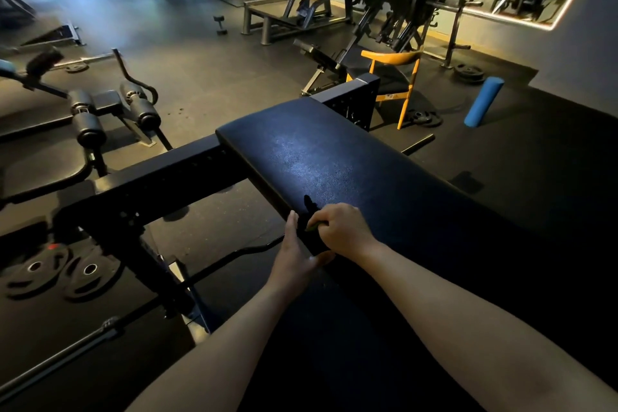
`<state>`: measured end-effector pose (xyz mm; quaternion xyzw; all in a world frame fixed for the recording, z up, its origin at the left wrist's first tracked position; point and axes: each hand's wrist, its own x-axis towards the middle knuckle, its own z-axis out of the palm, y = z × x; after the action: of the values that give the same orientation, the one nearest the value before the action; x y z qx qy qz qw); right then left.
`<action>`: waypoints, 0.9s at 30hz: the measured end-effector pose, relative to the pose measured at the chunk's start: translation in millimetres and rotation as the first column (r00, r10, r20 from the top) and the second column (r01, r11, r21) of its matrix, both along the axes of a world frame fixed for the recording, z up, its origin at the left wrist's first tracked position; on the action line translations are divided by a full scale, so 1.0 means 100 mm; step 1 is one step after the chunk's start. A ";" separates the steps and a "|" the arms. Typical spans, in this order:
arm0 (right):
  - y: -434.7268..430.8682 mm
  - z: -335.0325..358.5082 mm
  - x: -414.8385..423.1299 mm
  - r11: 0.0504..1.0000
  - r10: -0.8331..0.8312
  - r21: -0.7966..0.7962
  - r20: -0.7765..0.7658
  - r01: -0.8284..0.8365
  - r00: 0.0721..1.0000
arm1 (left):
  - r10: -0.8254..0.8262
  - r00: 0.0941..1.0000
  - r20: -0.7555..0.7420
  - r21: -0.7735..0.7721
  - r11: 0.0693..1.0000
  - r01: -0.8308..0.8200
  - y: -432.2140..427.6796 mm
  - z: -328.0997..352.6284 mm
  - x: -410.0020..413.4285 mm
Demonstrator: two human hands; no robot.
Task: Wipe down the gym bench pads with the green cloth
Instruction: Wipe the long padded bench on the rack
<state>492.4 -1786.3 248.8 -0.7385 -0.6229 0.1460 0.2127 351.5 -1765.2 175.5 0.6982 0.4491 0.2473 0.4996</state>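
- Right forearm [468, 318] and left forearm [214, 344] come in from the bottom of my view. They converge on the left-hand edge of the bench pad [334, 157].
- On my right hand [341, 231] the fingers [321, 221] are curled tight into a fist that rests on top of the pad. A thin sliver of the green cloth [313, 227] shows under the fingertips. The rest is inside the fist or lost in the dark, so I cannot tell how much is bunched up.
- My left hand [296, 244] holds nothing. Its fingers [291, 221] lie straight and flat against the side wall of the pad, just beside the cloth. The thumb reaches over the top edge towards the right wrist. I read this as bracing, not wiping.
- The relation that matters is where the cloth sits on the pad. The long axis of the pad runs away from me towards the frame post [354, 100] at the far end. The cloth is right at the left edge, part-way along, so nearly all the pad surface lies ahead of the fingers and off to their right.
- The right hand already has the cloth, so I judge that the stroke belongs to it. It should sweep rightwards across the pad or forwards along the axis.
- A pale sheen [301, 157] marks the middle of the pad beyond the hands. In this dim light I cannot tell whether it is wet or dry.
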 end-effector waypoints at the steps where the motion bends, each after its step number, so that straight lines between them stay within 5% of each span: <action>1: -0.04 0.00 -0.01 1.000 -0.002 -0.002 0.015 0.002 1.000 | -0.006 1.000 -0.018 0.005 1.000 0.007 0.02 0.00 -0.02; 10: 0.07 0.04 0.04 0.990 -0.068 0.115 -0.113 0.081 0.991 | -0.030 0.997 -0.068 0.021 0.999 0.031 0.09 -0.05 -0.04; 19: -0.24 -0.06 -0.18 1.000 0.001 0.031 0.024 -0.002 1.000 | -0.006 1.000 0.028 0.062 0.998 0.004 0.00 0.08 -0.03; 23: -0.35 -0.05 -0.23 0.997 -0.072 0.030 -0.154 0.078 0.985 | 0.009 0.997 0.079 0.294 0.955 -0.032 -0.18 0.06 -0.05; 27: -0.40 -0.04 -0.32 0.992 -0.037 0.097 -0.386 0.081 0.922 | -0.001 0.975 0.224 0.277 0.959 -0.063 -0.31 0.31 0.02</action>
<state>460.2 -1825.9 245.0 -0.7013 -0.5539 0.2464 0.3752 353.5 -1796.5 206.7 0.7232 0.3616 0.3930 0.4379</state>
